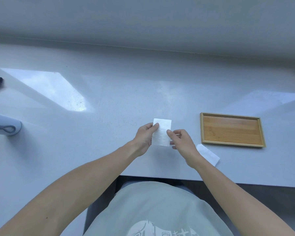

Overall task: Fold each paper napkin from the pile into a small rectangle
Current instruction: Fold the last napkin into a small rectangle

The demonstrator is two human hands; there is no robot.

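Hands share one folded napkin (162,133) above the surface (109,99): left hand (146,137) and right hand (180,142) each pinch an edge, wooden tray (232,129) right.

We find no words, numbers or brand marks that we can read. The only print we see is a pale design on the front of the person's grey-green shirt (153,215), at the bottom edge of the view; it is cut off by the frame and its shapes are too faint and partial for us to tell whether they are letters or a drawing. The napkin (162,133) shows only a faint embossed texture, nothing legible.
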